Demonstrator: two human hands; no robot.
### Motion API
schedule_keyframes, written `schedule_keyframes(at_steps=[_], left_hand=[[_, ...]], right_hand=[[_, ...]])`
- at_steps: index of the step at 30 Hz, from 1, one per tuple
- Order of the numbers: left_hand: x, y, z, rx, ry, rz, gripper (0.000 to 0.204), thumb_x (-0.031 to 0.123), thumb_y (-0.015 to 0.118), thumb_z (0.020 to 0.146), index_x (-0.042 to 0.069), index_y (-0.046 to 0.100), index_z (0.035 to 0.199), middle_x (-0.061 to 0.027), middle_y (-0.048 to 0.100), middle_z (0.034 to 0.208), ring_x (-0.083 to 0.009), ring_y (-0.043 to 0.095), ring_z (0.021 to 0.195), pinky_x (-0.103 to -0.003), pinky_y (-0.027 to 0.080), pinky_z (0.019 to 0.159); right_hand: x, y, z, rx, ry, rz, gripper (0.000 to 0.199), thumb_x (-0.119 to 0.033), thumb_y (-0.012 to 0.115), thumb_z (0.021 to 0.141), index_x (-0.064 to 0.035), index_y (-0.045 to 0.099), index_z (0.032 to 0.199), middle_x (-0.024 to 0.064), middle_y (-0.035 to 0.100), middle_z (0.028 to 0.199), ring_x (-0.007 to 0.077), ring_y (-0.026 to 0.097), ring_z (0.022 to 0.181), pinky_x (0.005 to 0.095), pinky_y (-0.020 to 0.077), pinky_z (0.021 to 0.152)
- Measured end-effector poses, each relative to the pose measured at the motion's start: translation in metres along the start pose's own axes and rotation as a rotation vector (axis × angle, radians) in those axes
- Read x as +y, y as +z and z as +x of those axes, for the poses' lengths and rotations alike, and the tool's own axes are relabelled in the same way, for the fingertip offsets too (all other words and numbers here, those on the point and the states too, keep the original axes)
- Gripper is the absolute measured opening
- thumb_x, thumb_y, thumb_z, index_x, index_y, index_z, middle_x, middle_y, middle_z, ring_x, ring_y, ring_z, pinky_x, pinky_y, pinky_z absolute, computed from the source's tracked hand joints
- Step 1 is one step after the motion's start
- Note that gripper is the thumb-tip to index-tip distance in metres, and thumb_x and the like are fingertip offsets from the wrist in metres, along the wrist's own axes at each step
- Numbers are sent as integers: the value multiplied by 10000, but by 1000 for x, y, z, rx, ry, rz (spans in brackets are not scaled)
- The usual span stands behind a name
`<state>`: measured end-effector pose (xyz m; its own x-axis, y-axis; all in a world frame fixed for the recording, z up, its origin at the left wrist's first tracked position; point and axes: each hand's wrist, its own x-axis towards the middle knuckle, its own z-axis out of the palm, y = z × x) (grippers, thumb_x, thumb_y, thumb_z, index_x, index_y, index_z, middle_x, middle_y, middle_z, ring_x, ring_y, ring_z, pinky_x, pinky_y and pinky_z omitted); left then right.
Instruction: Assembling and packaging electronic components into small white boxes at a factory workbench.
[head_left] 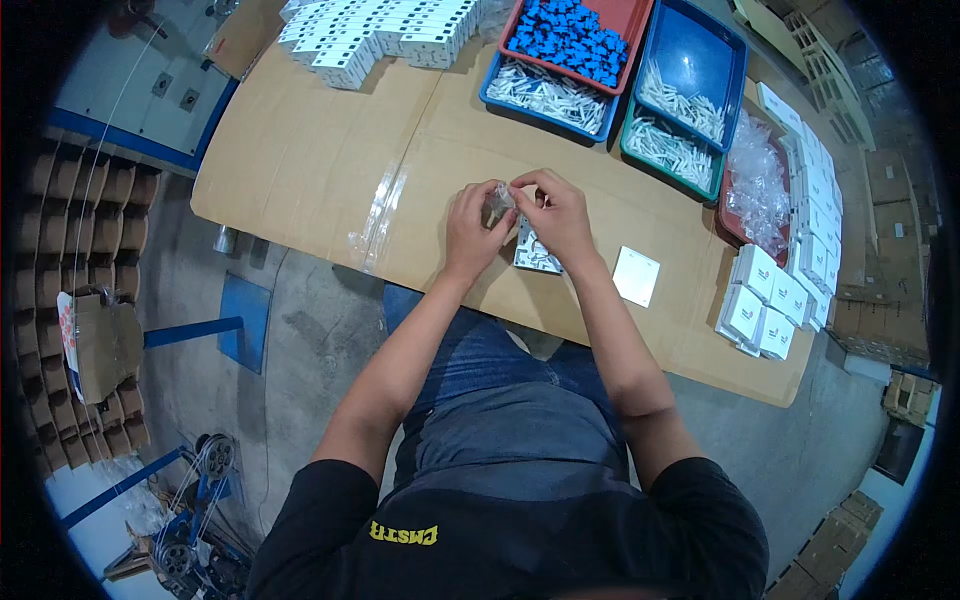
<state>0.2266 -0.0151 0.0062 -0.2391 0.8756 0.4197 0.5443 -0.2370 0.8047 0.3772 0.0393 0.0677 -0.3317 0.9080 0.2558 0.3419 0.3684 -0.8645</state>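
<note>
Bag (pixel 499 203) is being pinched by both my left hand (pixel 472 232) and right hand (pixel 558 215) above the white box (pixel 533 250); risking a slip, since thin film is offering little grip.

The person wore a black short-sleeved cotton T-shirt (pixel 500 540) with a small line of yellow lettering (pixel 403 535) across the chest, and faded blue denim jeans (pixel 505 400), paler over the thighs. Both forearms were bare, with no gloves, watch or rings visible.
</note>
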Motion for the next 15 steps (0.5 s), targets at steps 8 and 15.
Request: schedule_keyframes(at_steps=[8,15], left_hand=[[1,-4,0,13,-90,-40,405,189,820,862,32,662,1201,-134,666,1061,-300,641,968,-410,515,835],[-1,0,1,-19,-95,9,416,225,815,879,27,658,1210,-135,664,1061,-309,636,989,-415,504,878]], right_hand=[[31,-34,22,142,-48,-88,119,-143,753,948,-32,760,989,30,656,875,110,576,733,269,461,641],[124,-191,117,536,74,-580,195,-236,694,950,-97,775,1060,172,775,992,362,751,924,446,577,789]])
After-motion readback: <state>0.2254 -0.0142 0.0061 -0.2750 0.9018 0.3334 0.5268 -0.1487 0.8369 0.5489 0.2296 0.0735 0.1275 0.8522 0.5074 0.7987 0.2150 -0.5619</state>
